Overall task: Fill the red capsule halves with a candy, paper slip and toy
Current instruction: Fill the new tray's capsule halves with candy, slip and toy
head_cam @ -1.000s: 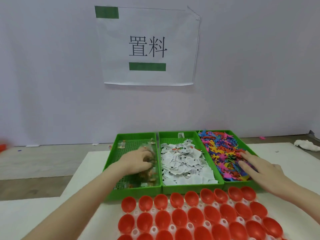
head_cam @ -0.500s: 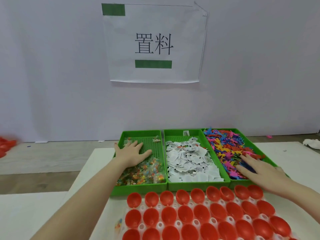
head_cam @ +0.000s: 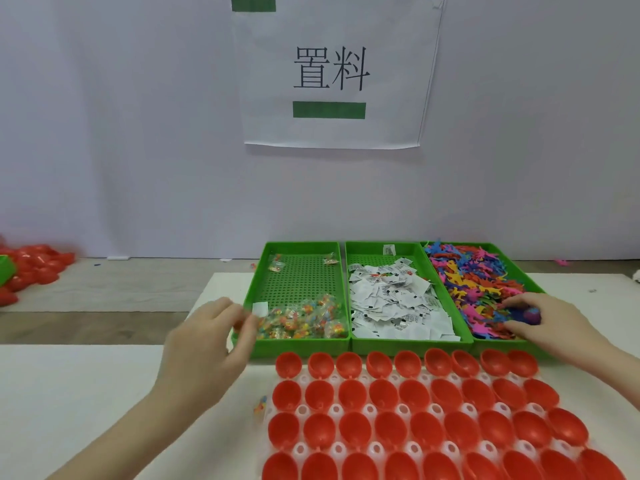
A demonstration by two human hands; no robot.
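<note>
Capsule halves (head_cam: 384, 427): red, open-side up.

A white paper sign (head_cam: 332, 74) with two black Chinese characters and green bars hangs on the pale wall (head_cam: 121, 133). A heap of red plastic pieces (head_cam: 29, 271) lies far left on the wooden floor (head_cam: 104, 292); its shapes are too small to tell.

White table (head_cam: 86, 393) bears green trays (head_cam: 258, 292) (three) and capsule rack (head_cam: 334, 409).
</note>
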